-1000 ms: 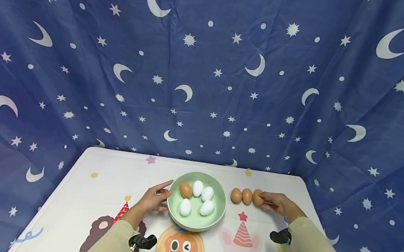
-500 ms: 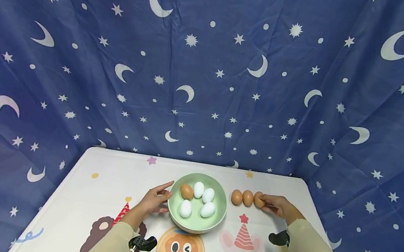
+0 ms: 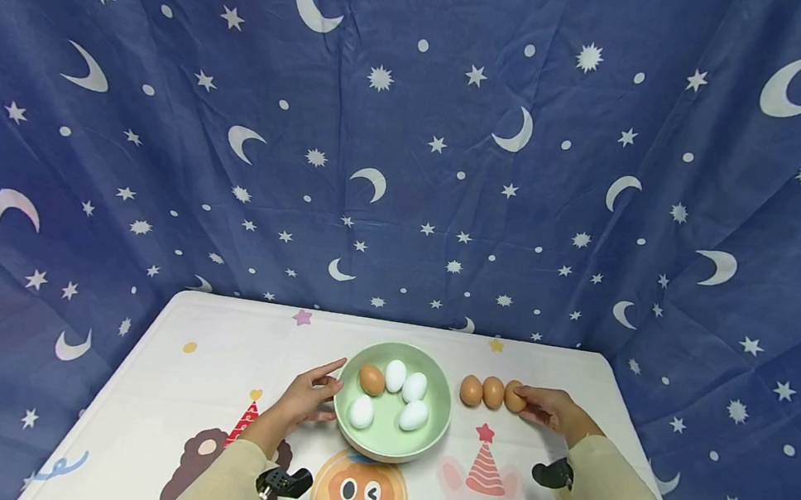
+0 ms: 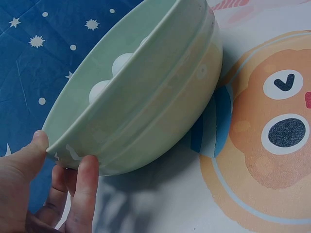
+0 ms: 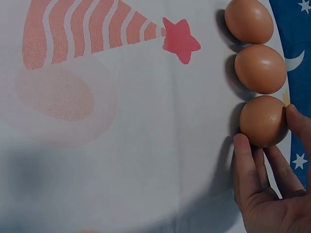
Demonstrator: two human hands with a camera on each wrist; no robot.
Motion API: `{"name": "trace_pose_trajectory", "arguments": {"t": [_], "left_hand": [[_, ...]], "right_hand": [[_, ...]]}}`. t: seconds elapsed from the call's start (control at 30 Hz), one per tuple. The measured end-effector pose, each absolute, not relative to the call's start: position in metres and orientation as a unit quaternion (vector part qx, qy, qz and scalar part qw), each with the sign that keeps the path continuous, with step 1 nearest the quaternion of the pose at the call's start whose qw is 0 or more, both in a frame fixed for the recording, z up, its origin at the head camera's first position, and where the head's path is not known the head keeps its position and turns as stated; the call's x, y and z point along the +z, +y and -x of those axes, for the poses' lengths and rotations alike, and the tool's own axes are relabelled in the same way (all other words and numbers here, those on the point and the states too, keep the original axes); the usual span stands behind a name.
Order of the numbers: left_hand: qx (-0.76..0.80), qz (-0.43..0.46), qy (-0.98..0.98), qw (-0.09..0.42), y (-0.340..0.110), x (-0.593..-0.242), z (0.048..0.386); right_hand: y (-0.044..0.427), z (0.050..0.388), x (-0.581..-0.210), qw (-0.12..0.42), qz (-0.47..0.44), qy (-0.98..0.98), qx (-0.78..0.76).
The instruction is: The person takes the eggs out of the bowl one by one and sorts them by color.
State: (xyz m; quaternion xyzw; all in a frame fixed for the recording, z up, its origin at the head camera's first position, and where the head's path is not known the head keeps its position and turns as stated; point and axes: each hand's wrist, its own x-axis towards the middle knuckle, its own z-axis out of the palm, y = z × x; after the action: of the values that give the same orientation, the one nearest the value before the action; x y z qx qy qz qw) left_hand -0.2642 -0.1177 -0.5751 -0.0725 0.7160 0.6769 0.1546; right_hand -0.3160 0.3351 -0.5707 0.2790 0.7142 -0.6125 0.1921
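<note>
My left hand [image 3: 305, 398] holds the left side of a light green bowl [image 3: 436, 429], with the thumb at the rim and fingertips against the outer wall in the left wrist view. Inside the bowl lie a brown egg [image 3: 371, 380] and several white eggs [image 3: 361, 412]. To the right of the bowl, 3 brown eggs stand in a row on the table. My right hand [image 3: 555, 409] grips the rightmost egg [image 5: 264, 121] between thumb and fingers. Close beside it are the middle egg [image 5: 261, 69] and the left egg [image 5: 249, 21].
A white tablecloth [image 3: 238, 347] printed with cartoon faces covers the table. Behind it hangs a blue curtain [image 3: 406, 201] with moons and stars, close to the table's far edge. A black wrist device [image 3: 284, 483] sits on the left sleeve, another [image 3: 553, 472] on the right.
The lower-left white egg has rolled a little to the left inside the bowl. Both hands keep their places, and the head view has shifted slightly.
</note>
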Motion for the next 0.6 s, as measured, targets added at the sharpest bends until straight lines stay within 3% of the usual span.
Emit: {"name": "trace_pose_trajectory", "arguments": {"t": [0.27,0.4,0.6], "left_hand": [[0.679,0.075,0.713,0.157,-0.116,-0.575,0.263],[0.681,0.077,0.711,0.157,-0.117,-0.574,0.264],[0.681,0.08,0.711,0.157,-0.117,-0.576,0.265]], "right_hand": [[0.343,0.318,-0.559,0.179,-0.296,0.72,-0.602],[0.34,0.329,-0.54,0.136,-0.283,0.758,-0.572],[0.289,0.339,-0.503,0.058,-0.162,0.849,-0.5]]}}
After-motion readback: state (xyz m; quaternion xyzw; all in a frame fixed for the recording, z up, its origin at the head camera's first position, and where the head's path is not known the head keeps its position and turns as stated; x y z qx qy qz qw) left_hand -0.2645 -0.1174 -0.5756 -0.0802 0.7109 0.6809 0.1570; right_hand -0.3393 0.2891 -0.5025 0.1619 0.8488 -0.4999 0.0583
